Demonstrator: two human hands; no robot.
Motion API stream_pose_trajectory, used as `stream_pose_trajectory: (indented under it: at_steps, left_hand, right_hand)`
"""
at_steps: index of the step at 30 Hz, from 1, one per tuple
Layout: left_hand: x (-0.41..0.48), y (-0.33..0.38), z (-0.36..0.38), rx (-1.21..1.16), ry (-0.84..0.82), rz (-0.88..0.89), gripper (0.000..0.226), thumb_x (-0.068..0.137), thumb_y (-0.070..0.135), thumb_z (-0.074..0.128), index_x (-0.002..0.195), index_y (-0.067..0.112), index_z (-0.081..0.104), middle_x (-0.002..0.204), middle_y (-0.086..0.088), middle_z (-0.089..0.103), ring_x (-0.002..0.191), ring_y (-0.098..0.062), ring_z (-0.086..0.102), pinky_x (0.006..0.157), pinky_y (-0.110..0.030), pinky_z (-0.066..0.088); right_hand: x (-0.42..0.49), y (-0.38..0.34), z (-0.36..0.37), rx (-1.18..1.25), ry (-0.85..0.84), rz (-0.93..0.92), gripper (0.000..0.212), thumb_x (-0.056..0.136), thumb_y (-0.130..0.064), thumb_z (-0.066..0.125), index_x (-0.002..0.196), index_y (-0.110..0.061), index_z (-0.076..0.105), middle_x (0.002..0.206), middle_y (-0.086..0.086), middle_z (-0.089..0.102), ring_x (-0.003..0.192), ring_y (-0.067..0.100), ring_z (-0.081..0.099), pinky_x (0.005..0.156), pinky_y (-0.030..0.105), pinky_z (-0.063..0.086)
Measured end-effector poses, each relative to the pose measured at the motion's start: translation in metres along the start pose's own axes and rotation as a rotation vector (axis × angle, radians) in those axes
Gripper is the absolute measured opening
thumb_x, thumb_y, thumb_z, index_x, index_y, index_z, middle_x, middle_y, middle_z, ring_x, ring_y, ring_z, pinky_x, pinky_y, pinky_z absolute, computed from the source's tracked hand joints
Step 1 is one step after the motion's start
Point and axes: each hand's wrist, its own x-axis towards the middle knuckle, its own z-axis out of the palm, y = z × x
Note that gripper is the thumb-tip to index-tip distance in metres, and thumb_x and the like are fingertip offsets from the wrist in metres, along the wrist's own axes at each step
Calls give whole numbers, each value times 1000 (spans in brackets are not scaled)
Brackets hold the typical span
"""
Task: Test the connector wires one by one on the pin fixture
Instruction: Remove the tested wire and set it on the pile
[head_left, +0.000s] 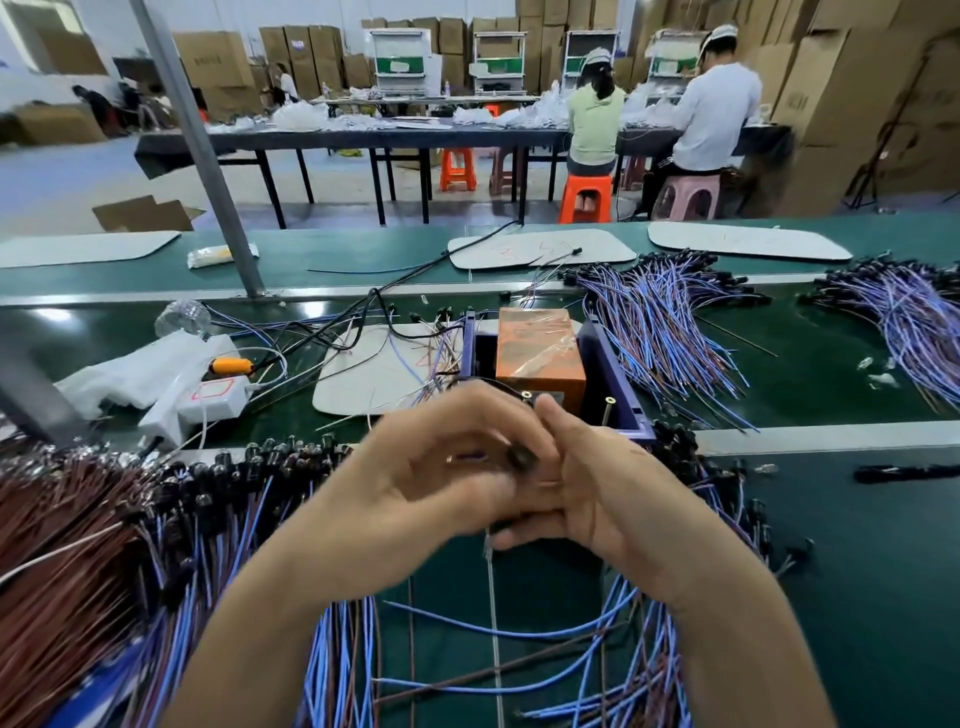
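A long green tabletop (857, 545) fills the view, seen from above by the person working at it. A large heap of brown and blue wires with black connectors (104, 545) spreads across the near left corner. Two more bundles of blue and purple wires lie toward the far right edge, one (670, 322) nearer the middle and one (904, 306) at the right edge. More loose blue wires (639, 670) trail off the near edge on the right. In the middle of the tabletop stands the pin fixture (537, 348), an orange block set in a dark blue frame. A grey mat (363, 379) lies just to its left, and a white power strip (208, 397) lies beyond that. Both bare hands meet just in front of the fixture, on its near side. The right hand (608, 488) has its grip closed, thumb up and fingers curled, around one connector wire (517, 458) by its small black connector. The left hand (415, 483) arches its curled fingers over to the same connector. It is motion-blurred, so I cannot tell whether its grip holds.
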Motion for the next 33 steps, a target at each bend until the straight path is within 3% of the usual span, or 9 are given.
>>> stream_pose_trajectory:
  at_steps: [5, 7, 11, 14, 19, 24, 28, 30, 33]
  left_hand:
    - [5, 6, 22, 65, -204, -11, 22, 71, -7, 50, 80, -4, 70, 94, -8, 60, 89, -21, 58, 78, -25, 46]
    - [5, 8, 28, 93, -256, -19, 26, 67, -10, 47, 75, -3, 70, 89, -8, 62, 84, -20, 57, 74, -24, 45]
    - [5, 9, 34, 113, -424, -135, 26, 73, -10, 49, 84, -2, 71, 91, -8, 63, 79, -20, 60, 73, -27, 49]
    - [6, -7, 37, 285, -571, -329, 23, 81, 5, 55, 94, 11, 72, 94, 3, 61, 80, -11, 60, 77, -29, 52]
    - [10, -41, 34, 443, -732, -615, 19, 83, 29, 55, 93, 26, 71, 84, 12, 68, 71, 4, 57, 68, -21, 46]
    - [12, -60, 22, 494, -361, -521, 11, 92, 23, 59, 88, 20, 68, 89, 6, 73, 83, -4, 65, 82, -24, 51]
    - [19, -52, 24, 17, 189, -320, 15, 92, 19, 57, 101, 16, 69, 86, 4, 73, 71, -7, 63, 63, -19, 50]
    - [21, -48, 24, -224, 365, -291, 30, 83, 34, 56, 105, 19, 68, 93, -1, 75, 64, -12, 58, 53, -18, 46]
    - [21, -46, 20, -336, 538, -306, 34, 78, 40, 56, 101, 20, 71, 93, -6, 75, 57, -11, 50, 56, -26, 39]
  right_hand:
    - [-7, -6, -8, 208, 62, -192, 30, 78, -25, 59, 96, -8, 75, 102, 19, 72, 81, 23, 70, 62, 34, 60]
    - [-11, -7, -14, 201, 89, -238, 24, 77, -21, 60, 93, -12, 75, 101, 18, 72, 70, 21, 70, 57, 32, 58]
    - [-10, -6, -18, 97, 264, -351, 16, 75, -16, 59, 87, -11, 48, 83, 18, 74, 50, 15, 59, 53, 21, 52]
    - [-9, -8, -24, 153, 385, -394, 22, 76, -17, 57, 93, -13, 44, 78, 15, 73, 45, 14, 54, 49, 21, 50]
    - [-14, -10, -36, 146, 525, -403, 16, 94, -14, 50, 103, -12, 63, 84, 9, 75, 46, 10, 55, 48, 17, 49]
    - [-21, -12, -38, -134, 492, -351, 15, 89, -13, 55, 89, -10, 70, 81, 10, 75, 53, 9, 57, 48, 17, 41]
    - [-21, -9, -25, -347, 203, -221, 13, 89, -4, 57, 86, -5, 70, 73, 12, 73, 51, 13, 61, 41, 16, 41]
    - [-17, -5, -17, -464, 61, -108, 14, 93, -1, 55, 86, -3, 67, 70, 9, 72, 51, 14, 62, 42, 17, 44]
    - [-10, 2, -6, -579, -61, 25, 13, 95, -4, 54, 87, 0, 64, 71, 9, 69, 53, 17, 63, 45, 20, 48]
